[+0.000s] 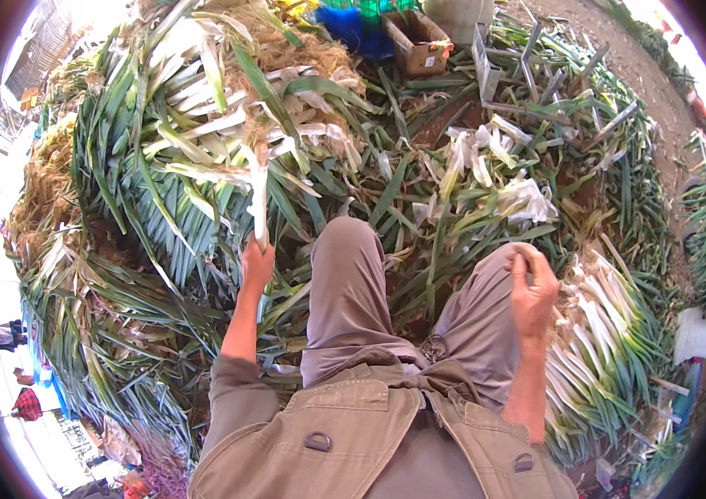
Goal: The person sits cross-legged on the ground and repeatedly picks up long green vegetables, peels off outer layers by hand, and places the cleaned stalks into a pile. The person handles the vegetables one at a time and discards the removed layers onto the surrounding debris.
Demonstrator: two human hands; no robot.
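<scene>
My left hand (257,259) grips a long scallion or leek (258,199) by its lower visible part. The white stem stands upright in the picture, with its brownish roots towards the top. My right hand (532,290) is over my right knee, its fingers curled towards the thumb, and nothing shows in it. Beside that hand, on the right, lies a neat bundle of cleaned scallions (602,330) with white stems and green tops. A big heap of untrimmed scallions (165,193), with leaves and roots, fills the left side.
Stripped leaves and pale skins (524,199) litter the ground between and beyond my knees. Farther off stand an open cardboard box (418,47), a blue bag (353,28) and a green crate (384,6). Metal frame pieces (486,68) stick up at the upper right.
</scene>
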